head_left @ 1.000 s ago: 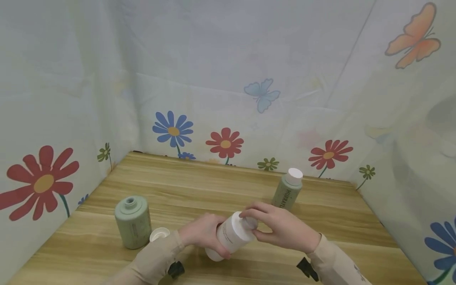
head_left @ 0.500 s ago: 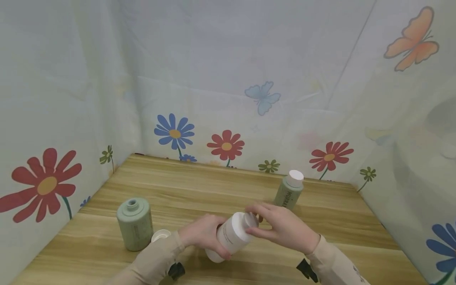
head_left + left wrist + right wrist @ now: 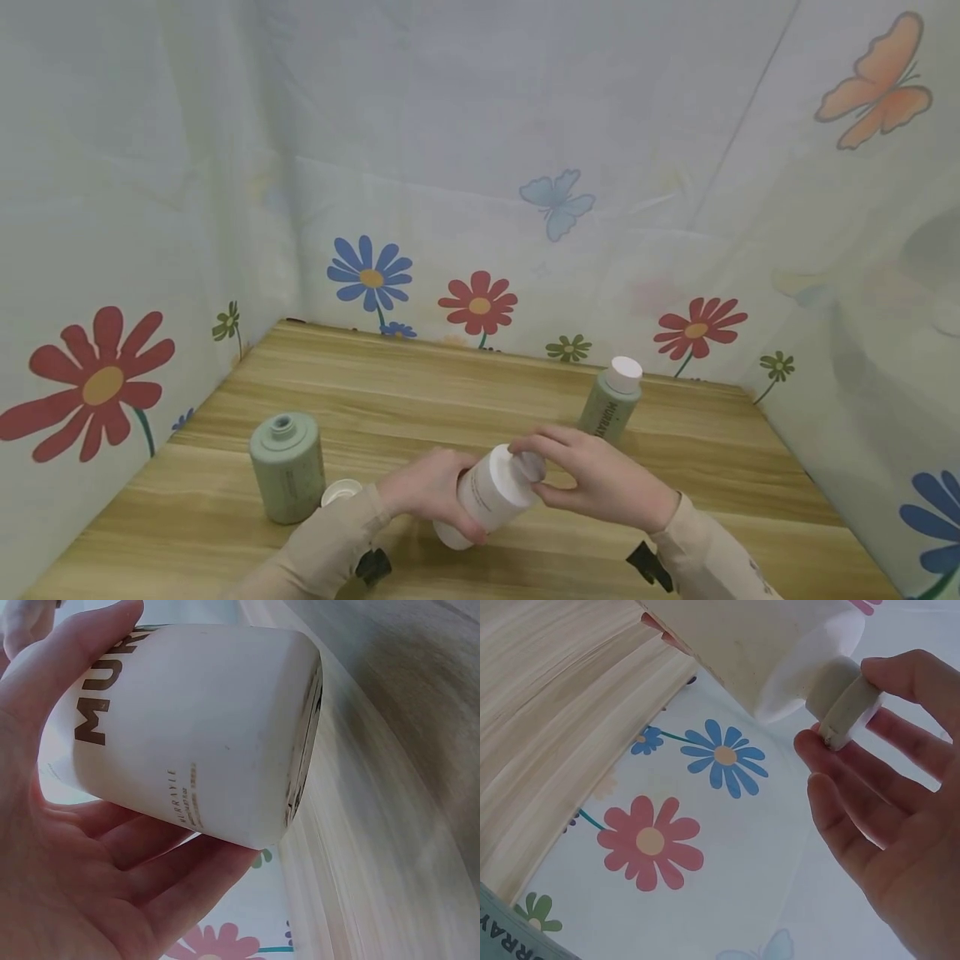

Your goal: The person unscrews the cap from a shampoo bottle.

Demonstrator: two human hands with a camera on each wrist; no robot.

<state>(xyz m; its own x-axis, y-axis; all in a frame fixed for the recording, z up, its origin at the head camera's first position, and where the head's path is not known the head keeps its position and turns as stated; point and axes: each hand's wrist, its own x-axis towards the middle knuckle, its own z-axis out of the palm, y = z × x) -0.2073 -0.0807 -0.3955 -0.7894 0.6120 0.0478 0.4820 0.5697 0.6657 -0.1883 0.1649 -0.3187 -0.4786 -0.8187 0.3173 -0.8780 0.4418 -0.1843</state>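
My left hand (image 3: 427, 485) grips a white bottle (image 3: 486, 498) round its body. The bottle is tilted, its neck toward the upper right, and dark lettering shows on it in the left wrist view. At the neck, my right hand (image 3: 603, 482) pinches the pale round cap (image 3: 847, 705) between thumb and fingertips. The cap sits on the bottle's neck. In the left wrist view the bottle's base (image 3: 307, 742) leans close over the wooden table.
An uncapped green bottle (image 3: 287, 475) stands at the left, beside a white cap (image 3: 342, 490) lying upturned, partly behind the left sleeve. Another green bottle (image 3: 609, 408) with a white cap stands behind the right hand. Flower-printed cloth walls surround the wooden table (image 3: 420, 383).
The right thumb and fingers have turned back and forth around the cap, shifting their hold on it. The white bottle and left hand have hardly moved.
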